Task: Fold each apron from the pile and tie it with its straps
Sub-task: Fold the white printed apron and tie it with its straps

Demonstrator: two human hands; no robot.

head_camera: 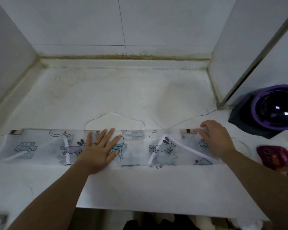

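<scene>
Left grip (98,150) lies flat, fingers spread, pressing the middle of a see-through apron (136,146) printed with cars and rabbits, folded into 1 long strip across the white desk (106,90). Right grip (214,138) curls its fingers on the strip's far edge. Its white strap (113,112) loops on the desk behind.

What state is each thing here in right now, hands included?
apron: folded into a long strip, flat on the counter.
neck strap: untied loop, lying beyond the strip.
left hand: flat, pressing the apron.
right hand: fingers curled, gripping the apron's far edge.
purple bowl: upright, at the right.
</scene>
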